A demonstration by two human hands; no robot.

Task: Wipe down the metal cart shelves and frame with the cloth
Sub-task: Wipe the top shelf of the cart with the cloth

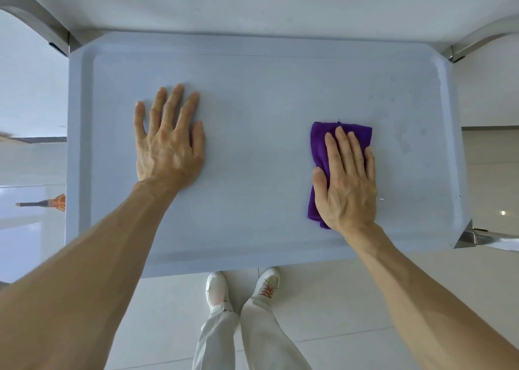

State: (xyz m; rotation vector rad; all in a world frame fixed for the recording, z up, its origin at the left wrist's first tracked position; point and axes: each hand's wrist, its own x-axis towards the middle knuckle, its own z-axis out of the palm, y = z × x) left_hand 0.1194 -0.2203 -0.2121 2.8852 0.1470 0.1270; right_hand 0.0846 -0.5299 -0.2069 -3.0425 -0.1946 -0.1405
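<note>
Nearest the camera, white shoes (216,286) stand on the tiled floor (337,308) just below the cart's front edge. Above them lies the top shelf (252,206), a pale tray with a raised rim. The right hand (346,178) presses flat, fingers straight, on the folded purple cloth (318,142) at the shelf's right side. The left hand (168,139) rests open on bare metal to the left, likely steadying the cart. Faint marks show near the far right rim. The metal frame posts (460,52) stand at the corners beyond. Judging by this, wiping is at an early stage: the frame and any lower shelves remain.
</note>
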